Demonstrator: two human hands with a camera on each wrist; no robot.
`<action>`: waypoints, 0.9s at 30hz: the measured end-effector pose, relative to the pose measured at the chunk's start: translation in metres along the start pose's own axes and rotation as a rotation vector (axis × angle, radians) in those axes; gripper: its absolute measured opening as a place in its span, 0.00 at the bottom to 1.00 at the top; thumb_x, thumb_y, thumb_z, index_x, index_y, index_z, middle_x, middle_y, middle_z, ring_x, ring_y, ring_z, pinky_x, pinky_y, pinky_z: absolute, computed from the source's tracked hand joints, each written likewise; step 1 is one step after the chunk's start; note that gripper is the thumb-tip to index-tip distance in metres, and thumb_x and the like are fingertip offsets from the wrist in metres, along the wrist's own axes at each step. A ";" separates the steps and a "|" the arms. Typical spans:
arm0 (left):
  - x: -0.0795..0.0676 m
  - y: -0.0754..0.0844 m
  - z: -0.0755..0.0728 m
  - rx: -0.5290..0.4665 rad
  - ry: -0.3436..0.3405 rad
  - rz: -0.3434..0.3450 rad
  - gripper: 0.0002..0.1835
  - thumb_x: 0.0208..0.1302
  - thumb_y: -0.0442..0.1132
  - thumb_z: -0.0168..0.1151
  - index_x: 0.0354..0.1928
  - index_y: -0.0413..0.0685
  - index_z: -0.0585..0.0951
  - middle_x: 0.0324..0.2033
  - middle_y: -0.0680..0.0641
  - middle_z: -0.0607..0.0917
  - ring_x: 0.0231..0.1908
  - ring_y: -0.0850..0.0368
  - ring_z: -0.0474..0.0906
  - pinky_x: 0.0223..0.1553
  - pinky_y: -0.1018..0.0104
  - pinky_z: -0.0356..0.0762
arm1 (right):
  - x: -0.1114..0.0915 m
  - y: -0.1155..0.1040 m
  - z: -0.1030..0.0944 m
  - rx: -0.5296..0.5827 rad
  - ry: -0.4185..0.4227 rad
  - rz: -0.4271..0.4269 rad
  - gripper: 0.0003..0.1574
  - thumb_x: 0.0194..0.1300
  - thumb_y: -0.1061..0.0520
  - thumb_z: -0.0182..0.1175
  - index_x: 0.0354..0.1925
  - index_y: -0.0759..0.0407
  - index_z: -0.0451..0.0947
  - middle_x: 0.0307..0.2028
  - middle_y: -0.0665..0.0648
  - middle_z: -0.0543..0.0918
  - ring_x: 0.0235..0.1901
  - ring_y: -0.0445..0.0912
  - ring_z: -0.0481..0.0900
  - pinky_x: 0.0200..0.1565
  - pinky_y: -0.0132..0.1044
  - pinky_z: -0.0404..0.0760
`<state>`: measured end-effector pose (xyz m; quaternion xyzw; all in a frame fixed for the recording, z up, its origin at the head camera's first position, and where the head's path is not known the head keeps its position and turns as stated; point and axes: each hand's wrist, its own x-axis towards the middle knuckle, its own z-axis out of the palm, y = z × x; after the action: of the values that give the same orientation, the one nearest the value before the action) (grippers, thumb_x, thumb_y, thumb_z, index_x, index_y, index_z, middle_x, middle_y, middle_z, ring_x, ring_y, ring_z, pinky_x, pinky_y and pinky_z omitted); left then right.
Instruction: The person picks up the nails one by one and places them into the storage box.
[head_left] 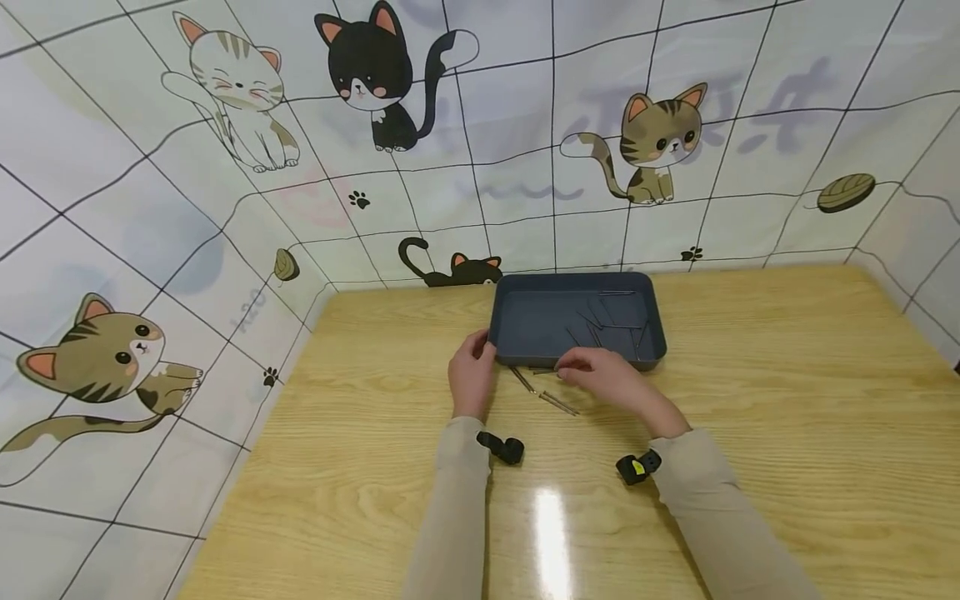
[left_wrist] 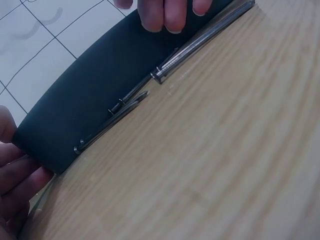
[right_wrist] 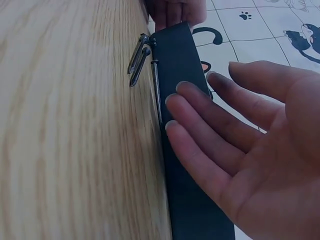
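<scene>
Metal nails (head_left: 558, 404) lie loose near the centre of the head view, on the wooden counter (head_left: 360, 500) just below the shallow dark tray (head_left: 525, 317): a pair lowest in the frame, others angled up toward the tray's near wall, and at least one along the foot of that wall. More are scattered inside the tray, mostly in its right half.

The left hand (head_left: 472, 375) is at the tray's lower left corner, its grip closed about that end. The right hand (head_left: 606, 379) hovers by the near wall, right of the loose nails; in the right wrist view its grip is relaxed, fingers gently bent and apart, with nothing between them.

The nails should be light, stiff and hard to damage, but their smooth shanks are probably slippery and apt to roll. A thumb-and-finger pinch across the shank, just behind the head, looks the surest hold, clear of the points. The one against the wall is likely the hardest, since the tray blocks one side.
</scene>
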<state>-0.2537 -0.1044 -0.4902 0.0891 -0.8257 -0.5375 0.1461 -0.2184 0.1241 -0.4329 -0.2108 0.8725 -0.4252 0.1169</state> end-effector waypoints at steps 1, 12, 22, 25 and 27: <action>0.000 0.000 0.000 0.000 0.001 0.001 0.16 0.59 0.48 0.51 0.50 0.64 0.78 0.41 0.60 0.80 0.39 0.68 0.74 0.41 0.64 0.71 | 0.000 -0.001 0.001 -0.010 -0.002 0.003 0.18 0.63 0.48 0.52 0.48 0.53 0.76 0.42 0.50 0.79 0.41 0.45 0.76 0.41 0.43 0.73; 0.000 0.004 -0.002 -0.008 -0.015 0.009 0.16 0.60 0.45 0.51 0.51 0.61 0.78 0.42 0.58 0.80 0.41 0.66 0.74 0.42 0.62 0.71 | 0.000 -0.007 0.005 -0.109 -0.086 0.026 0.22 0.62 0.52 0.54 0.52 0.59 0.72 0.43 0.53 0.78 0.44 0.48 0.75 0.43 0.43 0.73; -0.001 0.002 -0.003 -0.019 -0.007 0.006 0.17 0.59 0.47 0.51 0.51 0.60 0.78 0.43 0.58 0.80 0.41 0.66 0.74 0.43 0.63 0.71 | 0.002 -0.019 0.019 -0.250 -0.099 0.045 0.26 0.57 0.56 0.59 0.55 0.60 0.70 0.37 0.52 0.78 0.30 0.41 0.74 0.32 0.37 0.73; -0.001 0.003 -0.003 -0.019 -0.010 -0.001 0.17 0.59 0.48 0.51 0.50 0.60 0.78 0.42 0.59 0.80 0.41 0.67 0.74 0.43 0.63 0.71 | 0.002 -0.022 0.024 -0.308 -0.100 0.060 0.28 0.57 0.57 0.60 0.56 0.60 0.69 0.33 0.49 0.77 0.24 0.40 0.71 0.27 0.35 0.70; -0.002 0.004 -0.003 -0.023 -0.010 0.002 0.17 0.59 0.47 0.51 0.50 0.60 0.78 0.42 0.58 0.80 0.41 0.66 0.74 0.42 0.63 0.71 | 0.002 -0.025 0.027 -0.337 -0.096 0.073 0.28 0.56 0.58 0.60 0.56 0.61 0.68 0.30 0.48 0.76 0.21 0.40 0.69 0.24 0.35 0.68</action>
<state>-0.2510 -0.1051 -0.4858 0.0840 -0.8201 -0.5475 0.1436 -0.2029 0.0908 -0.4302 -0.2158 0.9318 -0.2579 0.1369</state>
